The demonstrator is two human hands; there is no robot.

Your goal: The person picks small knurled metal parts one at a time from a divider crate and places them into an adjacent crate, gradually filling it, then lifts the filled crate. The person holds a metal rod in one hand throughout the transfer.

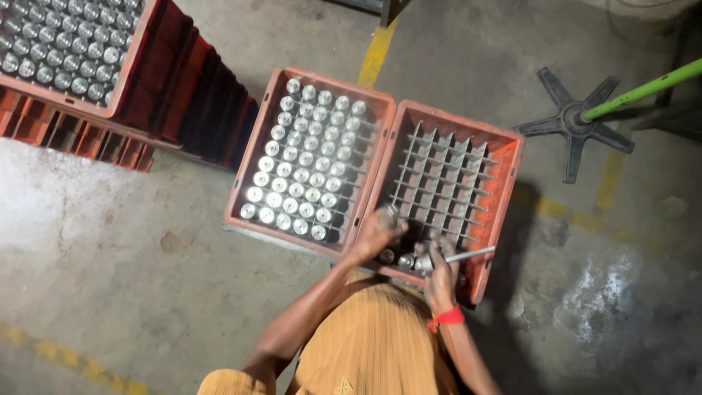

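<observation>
Two orange crates stand side by side on the concrete floor. The left crate (252, 139) is full of several shiny metal cylinders (296, 189) upright in its grid cells. The right crate (504, 190) has a grey divider grid that is mostly bare, with two or three cylinders (402, 259) at its near edge. My left hand (374, 232) rests on the rim between the crates, closed on a metal cylinder. My right hand (441, 272), with a red wristband, grips a metal part with a thin rod (468, 255) sticking out to the right, over the right crate's near cells.
At the top left, another orange crate (139, 55) of metal cylinders sits on a stack of crates. A black star-shaped stand base (572, 121) with a green pole (643, 89) stands at the right. Yellow lines (376, 51) mark the floor.
</observation>
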